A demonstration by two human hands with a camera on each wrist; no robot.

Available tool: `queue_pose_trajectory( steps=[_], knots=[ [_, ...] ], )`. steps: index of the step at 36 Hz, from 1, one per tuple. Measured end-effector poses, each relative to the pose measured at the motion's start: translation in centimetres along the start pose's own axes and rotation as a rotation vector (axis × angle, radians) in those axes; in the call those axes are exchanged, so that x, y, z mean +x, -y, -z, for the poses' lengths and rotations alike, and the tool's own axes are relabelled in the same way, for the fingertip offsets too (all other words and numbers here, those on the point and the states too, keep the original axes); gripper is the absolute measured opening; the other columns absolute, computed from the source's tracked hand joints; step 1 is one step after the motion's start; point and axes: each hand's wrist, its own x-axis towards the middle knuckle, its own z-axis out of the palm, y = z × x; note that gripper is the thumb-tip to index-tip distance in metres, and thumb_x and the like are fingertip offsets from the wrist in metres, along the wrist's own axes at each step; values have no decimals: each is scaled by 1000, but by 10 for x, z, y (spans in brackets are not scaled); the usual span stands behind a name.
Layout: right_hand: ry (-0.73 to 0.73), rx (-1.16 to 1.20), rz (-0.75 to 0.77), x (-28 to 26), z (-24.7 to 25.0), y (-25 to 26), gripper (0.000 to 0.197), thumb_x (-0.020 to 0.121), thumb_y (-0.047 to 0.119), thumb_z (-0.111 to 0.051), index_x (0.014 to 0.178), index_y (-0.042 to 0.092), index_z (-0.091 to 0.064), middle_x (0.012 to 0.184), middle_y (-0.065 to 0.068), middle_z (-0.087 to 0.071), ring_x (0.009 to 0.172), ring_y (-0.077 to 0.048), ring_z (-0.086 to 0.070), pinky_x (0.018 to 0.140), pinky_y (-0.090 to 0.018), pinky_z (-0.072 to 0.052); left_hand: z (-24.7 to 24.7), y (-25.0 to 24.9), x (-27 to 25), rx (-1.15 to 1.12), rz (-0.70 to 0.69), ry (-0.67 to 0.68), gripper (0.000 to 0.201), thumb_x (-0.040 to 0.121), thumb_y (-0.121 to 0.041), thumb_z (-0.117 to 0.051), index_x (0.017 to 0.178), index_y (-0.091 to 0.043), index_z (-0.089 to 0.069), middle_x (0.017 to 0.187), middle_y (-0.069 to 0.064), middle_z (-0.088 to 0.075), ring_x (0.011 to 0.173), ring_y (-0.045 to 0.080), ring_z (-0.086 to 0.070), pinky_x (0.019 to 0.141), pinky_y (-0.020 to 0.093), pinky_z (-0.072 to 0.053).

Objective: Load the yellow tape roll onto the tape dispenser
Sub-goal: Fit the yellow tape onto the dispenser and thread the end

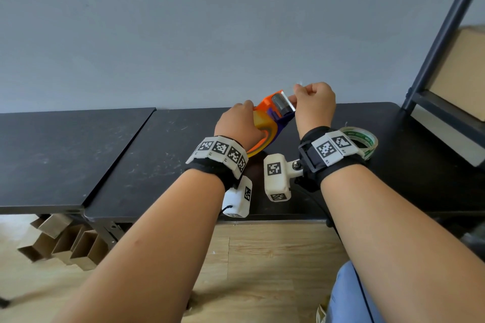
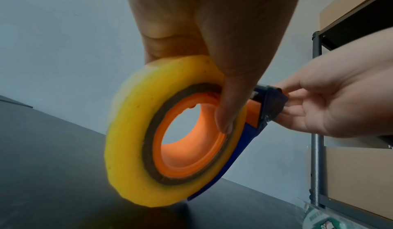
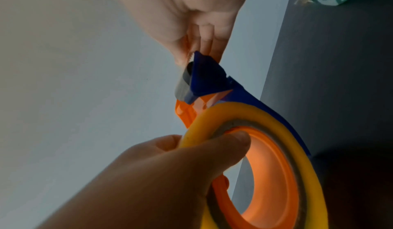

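The yellow tape roll (image 1: 260, 120) sits on the orange hub (image 2: 191, 162) of the orange and blue tape dispenser (image 1: 273, 105), held tilted above the black table (image 1: 147, 155). My left hand (image 1: 242, 119) grips roll and dispenser together, its thumb (image 2: 230, 98) lying across the roll's face (image 2: 132, 131). My right hand (image 1: 311, 102) pinches the dispenser's cutter end by the grey roller (image 1: 279, 104) and toothed blade. In the right wrist view its fingers (image 3: 204, 44) close on the blue head (image 3: 206, 78) above the roll (image 3: 234, 110). Whether a tape strip lies between them is unclear.
A clear tape roll with green print (image 1: 368, 143) lies on the table just right of my right wrist. A black metal shelf (image 1: 443, 31) holding a cardboard box (image 1: 464, 73) stands at the right. Cardboard pieces (image 1: 63, 244) lie under the table at the left.
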Motion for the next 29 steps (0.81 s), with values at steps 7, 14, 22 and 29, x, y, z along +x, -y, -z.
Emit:
queue_pose_trajectory(
  steps=[7,14,22,29],
  knots=[
    [41,83,-76,2,-1,-3,11,90,15,-63,93,7,-56,69,8,-61,61,-4,-57,56,-19,-43,5,6,2,-96,6,55,60,75,-35,-76,125,-17,-49,111,3,-60,100,25,-59,72,31,-41],
    [212,222,-359,0,-1,-3,18,86,22,-73,93,7,-64,96,-11,-67,82,-20,-60,63,-25,-45,10,18,5,-235,17,110,53,69,-30,-82,112,-19,-52,92,-3,-57,84,20,-55,68,31,-40],
    [335,344,-646,-4,8,-11,52,85,35,-71,130,12,-61,95,2,-59,73,-10,-46,59,-26,-35,11,23,8,-309,16,152,51,70,-26,-82,113,-20,-54,94,-3,-60,86,19,-57,69,29,-41],
    [342,452,-691,-6,8,-3,34,95,28,-59,125,14,-65,107,0,-68,85,-10,-60,65,-26,-38,13,22,9,-326,21,181,47,70,-26,-82,106,-21,-53,93,-2,-60,85,20,-58,71,31,-43]
  ],
)
